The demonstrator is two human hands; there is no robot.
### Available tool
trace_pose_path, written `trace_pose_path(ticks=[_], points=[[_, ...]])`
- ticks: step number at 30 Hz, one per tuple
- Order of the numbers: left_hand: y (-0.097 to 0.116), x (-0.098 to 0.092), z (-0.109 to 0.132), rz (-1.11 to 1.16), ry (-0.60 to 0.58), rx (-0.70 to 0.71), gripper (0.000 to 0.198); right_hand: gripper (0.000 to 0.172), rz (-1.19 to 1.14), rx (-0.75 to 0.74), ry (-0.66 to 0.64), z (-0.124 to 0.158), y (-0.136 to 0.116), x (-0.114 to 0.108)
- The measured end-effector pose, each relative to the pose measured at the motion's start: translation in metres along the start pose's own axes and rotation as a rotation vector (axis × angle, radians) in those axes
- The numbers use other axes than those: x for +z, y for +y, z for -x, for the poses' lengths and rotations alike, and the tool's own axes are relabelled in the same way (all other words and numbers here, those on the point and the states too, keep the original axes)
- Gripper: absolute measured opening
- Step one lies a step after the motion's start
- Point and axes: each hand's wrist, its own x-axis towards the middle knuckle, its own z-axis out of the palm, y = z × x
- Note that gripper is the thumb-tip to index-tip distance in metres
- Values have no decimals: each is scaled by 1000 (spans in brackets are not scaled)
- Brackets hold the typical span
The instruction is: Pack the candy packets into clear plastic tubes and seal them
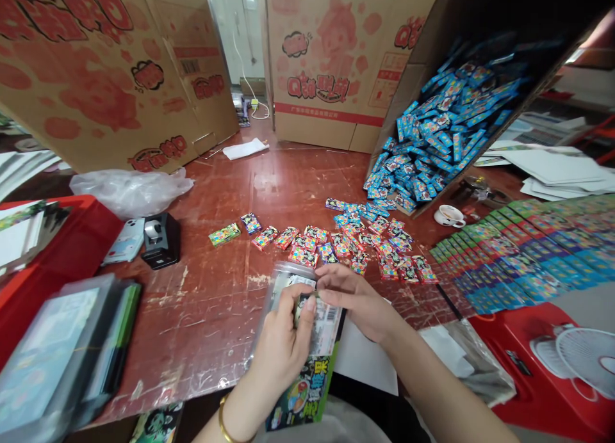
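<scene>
A clear plastic bag (278,296) with a black and green printed lower part (305,388) is in front of me, close to the table's front edge. My left hand (288,331) lies over it, thumb and fingers closed on it around a small dark green patch. I cannot tell whether that patch is a separate packet or part of the bag. My right hand (358,302) meets the left at the bag's upper right, its fingertips drawn together; what they pinch is hidden. Just beyond lie several small red and purple candy packets (302,256) and one green packet (224,234).
A tipped carton (389,132) spills blue packets (432,136) at the right. Printed cards (519,251), a cup (449,216) and a fan (586,360) are also right. Left are a black tape dispenser (161,241), a red bin (96,219) and a plastic bag (129,190).
</scene>
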Motion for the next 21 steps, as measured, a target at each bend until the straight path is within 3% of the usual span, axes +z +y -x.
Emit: trace_pose_path(ticks=[3,7,10,14,17,19,21], points=[[-5,3,0,-46,16,123,16,31,-289,228,-133,-2,1,-4],[-12,4,-2,-79,62,218,15,23,-439,331,-49,-2,9,-2],[-15,5,-5,-100,95,216,16,24,-377,177,136,4,19,4],[-14,9,-8,-77,86,122,22,25,61,-209,257,16,34,7],[-10,14,-8,-45,87,55,26,40,106,-302,227,20,38,7],[-8,14,-7,-11,123,14,28,67,-3,-326,161,23,42,8],[-10,13,-8,16,190,-50,30,80,-87,-328,92,27,53,12]])
